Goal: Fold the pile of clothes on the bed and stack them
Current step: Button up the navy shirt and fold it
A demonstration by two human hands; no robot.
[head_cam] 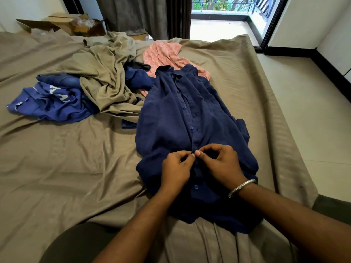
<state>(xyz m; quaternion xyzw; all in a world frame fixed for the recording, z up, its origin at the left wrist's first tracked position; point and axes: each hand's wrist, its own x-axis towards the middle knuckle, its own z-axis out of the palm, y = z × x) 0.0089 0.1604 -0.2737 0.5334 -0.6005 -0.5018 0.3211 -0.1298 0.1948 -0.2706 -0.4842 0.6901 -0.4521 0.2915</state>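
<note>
Both hands meet on the placket: left hand and right hand each pinch the navy shirt (apparently doing a button). Its long axis runs toward twelve o'clock, collar far; the unfolded pile waits at ten o'clock.

You have two hands, one bangle, one navy shirt, one pink garment, two cardboard boxes.
</note>
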